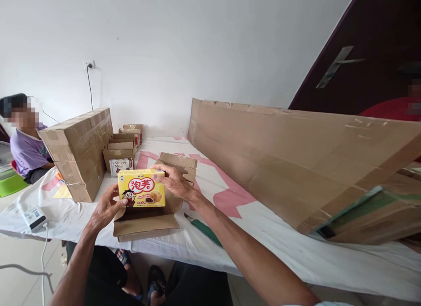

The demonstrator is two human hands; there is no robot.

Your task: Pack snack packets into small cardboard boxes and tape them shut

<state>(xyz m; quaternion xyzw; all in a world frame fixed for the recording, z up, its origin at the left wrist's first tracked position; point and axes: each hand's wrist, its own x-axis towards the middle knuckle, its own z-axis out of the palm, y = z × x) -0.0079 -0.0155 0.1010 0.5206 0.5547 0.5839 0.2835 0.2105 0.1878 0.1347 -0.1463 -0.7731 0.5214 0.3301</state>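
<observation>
Both my hands hold a yellow snack box point(142, 188) with red lettering and a cartoon face, upright above an open brown carton point(144, 225) on the white-covered table point(263, 249). My left hand point(105, 207) grips the box's lower left corner. My right hand point(174, 181) wraps over its top right edge. The carton's flaps are spread open and its inside looks dark.
A tall taped cardboard stack point(79, 152) stands at the left, with several open cartons point(122, 149) behind it. A long cardboard sheet point(296, 161) leans across the right. A green-handled cutter point(204, 229) lies by my right forearm. A seated person point(24, 143) is at far left; a white power adapter point(35, 218) lies nearby.
</observation>
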